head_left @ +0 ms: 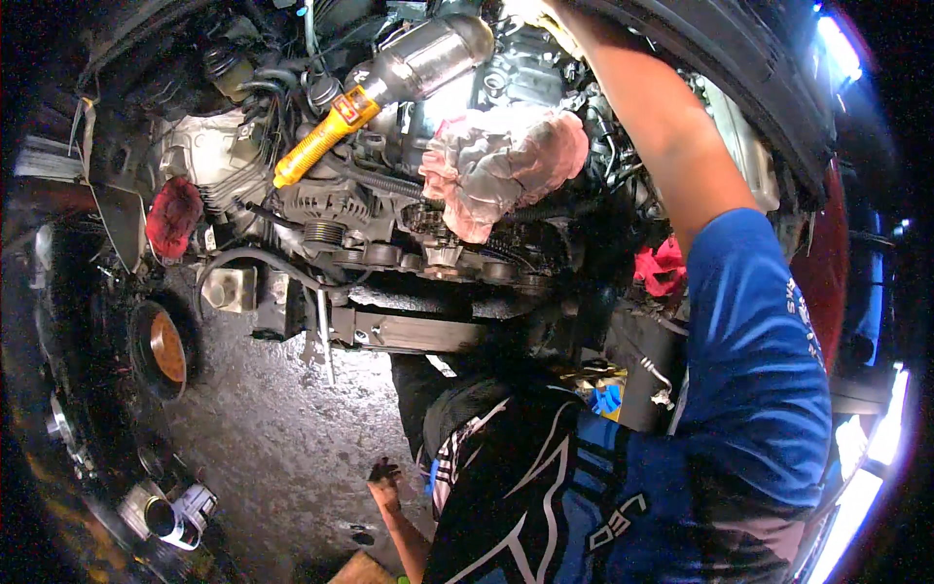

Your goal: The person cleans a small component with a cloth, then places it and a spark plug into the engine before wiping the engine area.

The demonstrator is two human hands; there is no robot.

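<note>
My right arm [671, 136], in a blue sleeve, stretches over an engine bay; its hand passes out of view at the top edge beside a glaring patch. Low in the picture my left hand [385, 483] hangs near my dark clothing, small and dark-stained. Its fingers look loosely apart, with nothing visible in them. A work lamp [409, 73] with a yellow ribbed handle and a silvery reflector lies across the engine. To the right of it a crumpled, stained pink rag [506, 161] is draped over engine parts. Pulleys [389, 255] show below the rag.
Red rags lie at the left [175, 216] and right [660, 267] of the engine. A metal crossbeam [418, 331] spans its front above a rough grey floor [263, 419]. At left stand a round black container [144, 375] with rust-brown contents and a white cup-like object [195, 516].
</note>
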